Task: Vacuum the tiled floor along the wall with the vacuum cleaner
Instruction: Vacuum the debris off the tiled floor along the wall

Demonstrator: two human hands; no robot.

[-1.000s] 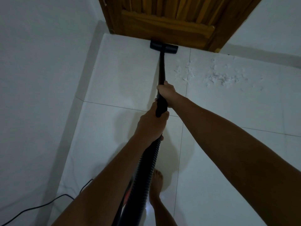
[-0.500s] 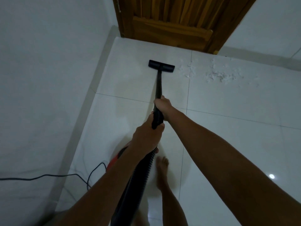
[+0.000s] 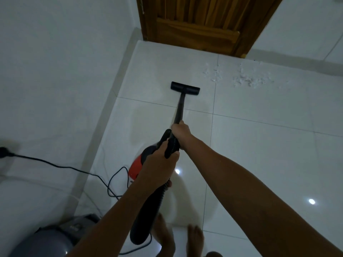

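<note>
Vacuum cleaner nozzle lay flat on the tiled floor, well short of the wooden door, with white debris to its right. Right hand gripped the wand; left hand clasped the ribbed hose.

Glossy, smooth tiled floor; grained, varnished wooden door; matt black plastic vacuum cleaner with ribbed hose.
</note>
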